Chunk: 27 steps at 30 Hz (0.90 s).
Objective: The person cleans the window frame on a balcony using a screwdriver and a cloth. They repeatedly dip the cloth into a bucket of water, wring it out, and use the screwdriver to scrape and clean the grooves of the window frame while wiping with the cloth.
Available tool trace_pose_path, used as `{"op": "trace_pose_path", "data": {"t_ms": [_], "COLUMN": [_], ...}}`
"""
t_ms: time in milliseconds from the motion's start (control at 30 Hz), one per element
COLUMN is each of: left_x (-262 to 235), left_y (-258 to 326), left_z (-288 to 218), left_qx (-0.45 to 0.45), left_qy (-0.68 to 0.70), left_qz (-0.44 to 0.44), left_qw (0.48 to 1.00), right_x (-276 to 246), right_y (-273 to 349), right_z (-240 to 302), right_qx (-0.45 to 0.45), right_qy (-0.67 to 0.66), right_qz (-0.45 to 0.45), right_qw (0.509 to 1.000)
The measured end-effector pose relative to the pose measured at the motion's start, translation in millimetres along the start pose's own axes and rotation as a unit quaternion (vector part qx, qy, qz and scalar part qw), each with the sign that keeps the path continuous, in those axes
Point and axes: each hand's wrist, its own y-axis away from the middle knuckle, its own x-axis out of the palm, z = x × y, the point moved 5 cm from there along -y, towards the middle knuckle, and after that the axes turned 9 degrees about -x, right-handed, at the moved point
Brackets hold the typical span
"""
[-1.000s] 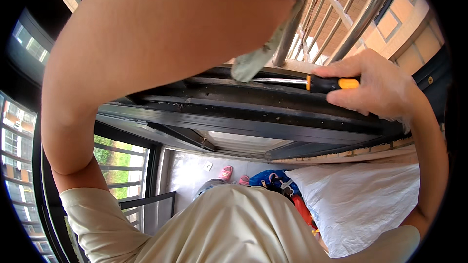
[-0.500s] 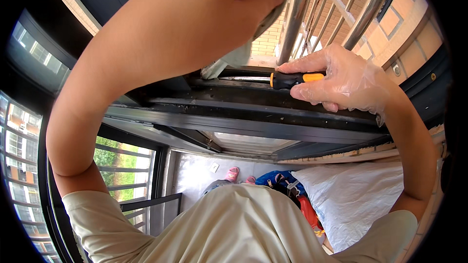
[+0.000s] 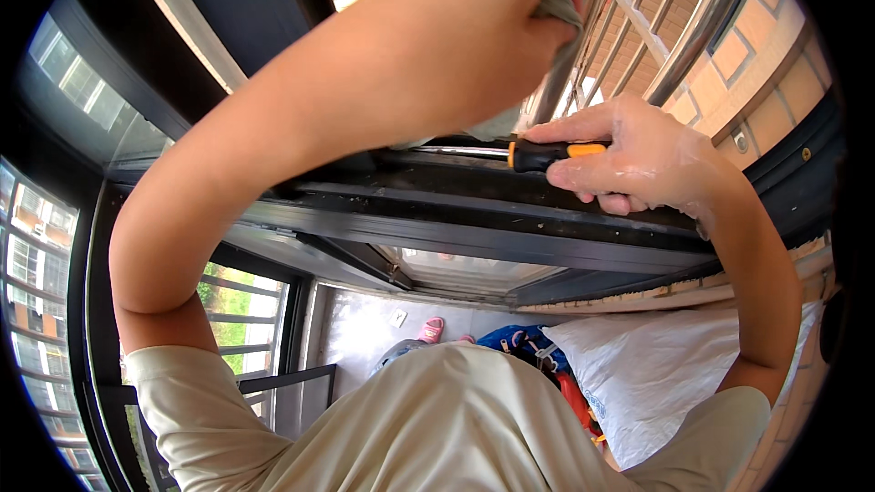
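Note:
My left hand (image 3: 519,50) is closed on a grey-green cloth (image 3: 567,25), up by the metal bars. Part of the cloth hangs below that hand towards the sill, mostly hidden by my forearm. In a thin clear plastic glove, my right hand (image 3: 652,153) grips a screwdriver (image 3: 536,156) by its black and yellow handle. The metal shaft points left and lies along the dark window track (image 3: 456,189). Its tip is out of sight behind my left forearm and the cloth.
Upright metal bars (image 3: 629,14) stand beyond the sill, with a tiled wall (image 3: 734,59) to the right. Below the frame are a large white sack (image 3: 652,369), a blue bag (image 3: 510,335) and pink footwear (image 3: 432,329) on the floor. A barred window (image 3: 241,310) is at the left.
My left hand, with the cloth, has shifted to the right, close above my right hand. The screwdriver and my right hand have stayed nearly in place.

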Motion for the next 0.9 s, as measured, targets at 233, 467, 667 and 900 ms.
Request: {"op": "trace_pose_path", "data": {"t_ms": [233,467,667,900], "left_x": [25.9,72.9,102.8,84.3], "left_y": [-25.6,-49.8,-65.7,-73.5], "left_z": [23.7,16.5,-3.6,-5.5], "left_qx": [0.044,0.123,0.151,0.025], "left_qy": [-0.052,-0.050,-0.191,-0.209], "left_qz": [-0.061,-0.023,0.068,0.180], "left_qw": [0.996,0.991,0.968,0.961], "right_x": [-20.3,-39.0,-41.9,-32.2], "right_y": [43.3,125.9,178.0,220.8], "right_z": [6.8,1.7,-8.1,-5.0], "right_qx": [0.027,0.051,0.096,0.039], "right_qy": [0.100,0.204,0.225,0.177], "right_qz": [-0.105,-0.256,-0.358,-0.289], "right_qw": [0.989,0.943,0.901,0.940]}}
